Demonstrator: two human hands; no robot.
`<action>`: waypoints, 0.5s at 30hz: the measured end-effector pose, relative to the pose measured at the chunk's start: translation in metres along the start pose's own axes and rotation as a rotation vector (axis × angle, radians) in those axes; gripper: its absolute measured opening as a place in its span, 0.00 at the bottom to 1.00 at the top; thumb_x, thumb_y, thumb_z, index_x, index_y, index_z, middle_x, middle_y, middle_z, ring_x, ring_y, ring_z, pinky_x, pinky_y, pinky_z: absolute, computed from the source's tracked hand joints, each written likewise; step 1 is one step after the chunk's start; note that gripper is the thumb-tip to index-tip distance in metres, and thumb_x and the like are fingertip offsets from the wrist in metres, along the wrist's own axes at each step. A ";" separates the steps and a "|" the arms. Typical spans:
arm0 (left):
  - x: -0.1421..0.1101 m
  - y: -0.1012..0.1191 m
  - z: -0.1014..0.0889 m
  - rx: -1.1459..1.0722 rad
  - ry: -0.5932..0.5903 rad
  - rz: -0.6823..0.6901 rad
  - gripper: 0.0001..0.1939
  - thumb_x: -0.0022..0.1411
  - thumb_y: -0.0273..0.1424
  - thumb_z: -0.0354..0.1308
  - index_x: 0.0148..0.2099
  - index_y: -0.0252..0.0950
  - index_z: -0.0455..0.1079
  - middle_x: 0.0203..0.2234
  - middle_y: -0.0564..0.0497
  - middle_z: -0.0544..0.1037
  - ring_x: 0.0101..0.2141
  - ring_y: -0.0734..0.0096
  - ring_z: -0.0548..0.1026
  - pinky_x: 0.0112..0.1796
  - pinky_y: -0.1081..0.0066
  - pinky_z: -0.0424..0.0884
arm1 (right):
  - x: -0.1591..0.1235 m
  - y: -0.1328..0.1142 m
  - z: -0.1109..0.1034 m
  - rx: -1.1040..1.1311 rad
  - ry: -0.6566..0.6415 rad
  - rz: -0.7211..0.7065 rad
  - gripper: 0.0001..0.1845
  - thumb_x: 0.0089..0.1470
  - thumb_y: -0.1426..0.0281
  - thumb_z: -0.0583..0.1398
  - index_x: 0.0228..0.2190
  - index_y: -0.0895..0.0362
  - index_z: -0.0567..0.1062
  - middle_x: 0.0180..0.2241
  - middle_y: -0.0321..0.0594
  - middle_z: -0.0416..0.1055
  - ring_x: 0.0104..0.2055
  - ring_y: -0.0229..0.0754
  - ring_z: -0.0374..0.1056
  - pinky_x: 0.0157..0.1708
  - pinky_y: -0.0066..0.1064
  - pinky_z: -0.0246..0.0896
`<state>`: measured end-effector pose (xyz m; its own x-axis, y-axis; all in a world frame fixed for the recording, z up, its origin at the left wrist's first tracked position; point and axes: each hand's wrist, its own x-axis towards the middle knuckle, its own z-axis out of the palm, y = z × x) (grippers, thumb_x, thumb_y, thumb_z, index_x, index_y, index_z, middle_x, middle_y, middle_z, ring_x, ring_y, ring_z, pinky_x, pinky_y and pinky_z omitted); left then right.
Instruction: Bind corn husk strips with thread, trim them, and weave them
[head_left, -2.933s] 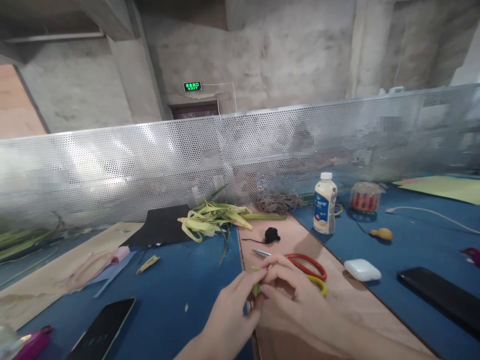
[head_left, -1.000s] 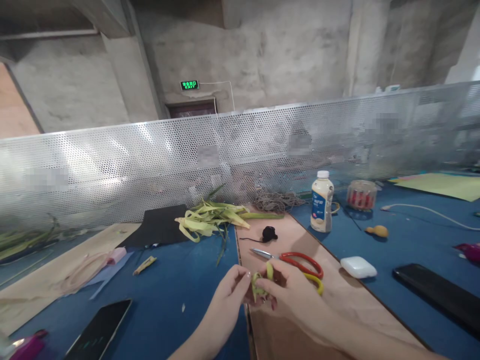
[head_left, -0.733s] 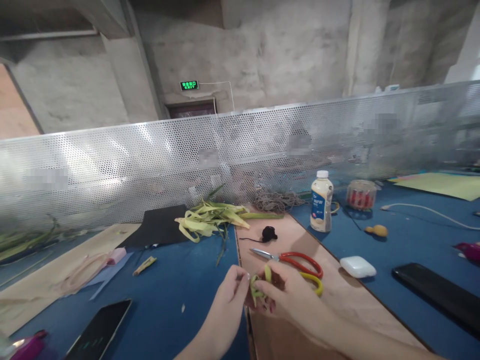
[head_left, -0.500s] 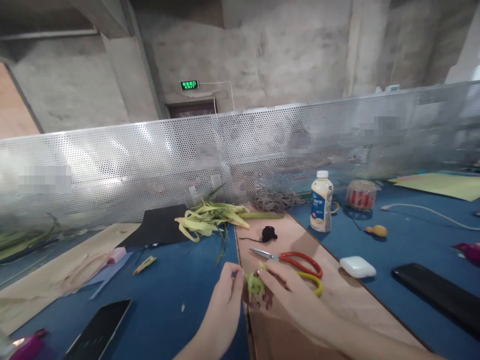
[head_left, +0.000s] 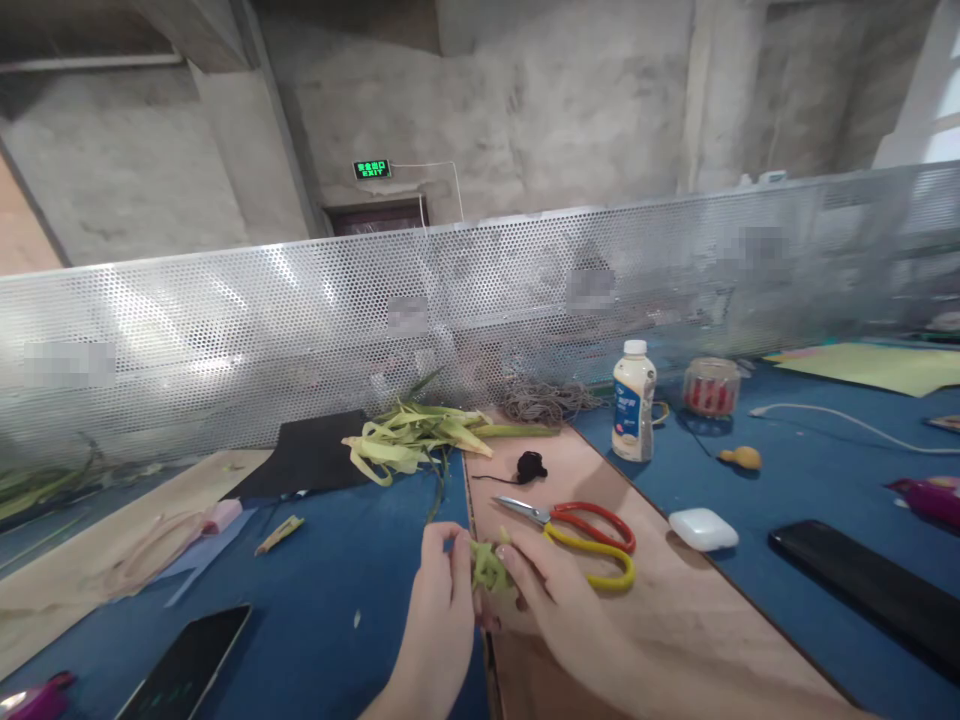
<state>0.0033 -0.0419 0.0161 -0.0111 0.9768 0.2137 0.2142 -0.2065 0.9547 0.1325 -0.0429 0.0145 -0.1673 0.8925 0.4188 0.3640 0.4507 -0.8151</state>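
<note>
Between my hands is a small pale-green piece of folded or knotted leaf strip (head_left: 490, 567), perhaps corn husk. My left hand (head_left: 444, 580) pinches its left side, thumb and fingers together. The curled fingers of my right hand (head_left: 544, 585) grip its right side, hiding part of it. Just beyond my right hand lie scissors (head_left: 592, 535) with one red and one yellow handle, blades pointing left. A small ball of black thread (head_left: 531, 466) rests past the scissors. Farther back is a heap of green corn husks (head_left: 405, 440).
A pinkish board (head_left: 675, 610) lies across the blue table (head_left: 315, 600). Rightward stand a bottle (head_left: 634, 400) and a clear jar (head_left: 711, 388), with a white case (head_left: 703, 529) and a black oblong object (head_left: 862, 590) nearer. A phone (head_left: 187, 660) lies left; a perforated metal screen (head_left: 315, 330) borders the back.
The view has shifted slightly. My right hand has drawn a little off the scissors, so more of the yellow handle shows. Both hands still hold the green leaf piece.
</note>
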 end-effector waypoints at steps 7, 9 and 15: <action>0.001 0.005 0.010 -0.024 0.079 -0.028 0.13 0.61 0.44 0.41 0.38 0.39 0.54 0.14 0.62 0.59 0.15 0.73 0.64 0.18 0.74 0.64 | 0.000 0.006 0.006 0.065 0.081 0.027 0.17 0.58 0.61 0.44 0.32 0.53 0.69 0.30 0.40 0.71 0.36 0.42 0.67 0.39 0.30 0.62; 0.001 0.004 0.012 -0.058 0.071 -0.034 0.13 0.61 0.44 0.42 0.38 0.39 0.54 0.14 0.61 0.59 0.15 0.73 0.64 0.18 0.74 0.64 | -0.002 0.011 0.007 0.065 0.095 0.028 0.16 0.57 0.61 0.45 0.36 0.52 0.69 0.36 0.40 0.71 0.42 0.42 0.66 0.44 0.31 0.60; 0.001 0.005 0.013 -0.132 0.038 -0.035 0.12 0.61 0.43 0.42 0.37 0.39 0.54 0.15 0.61 0.60 0.16 0.74 0.63 0.19 0.74 0.63 | -0.005 0.015 0.007 0.078 0.110 0.027 0.14 0.57 0.61 0.47 0.40 0.51 0.67 0.41 0.38 0.70 0.47 0.42 0.64 0.48 0.31 0.58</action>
<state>0.0167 -0.0411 0.0184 -0.0533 0.9812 0.1852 0.0829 -0.1805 0.9801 0.1325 -0.0402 -0.0030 -0.0553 0.8990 0.4345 0.2941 0.4305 -0.8533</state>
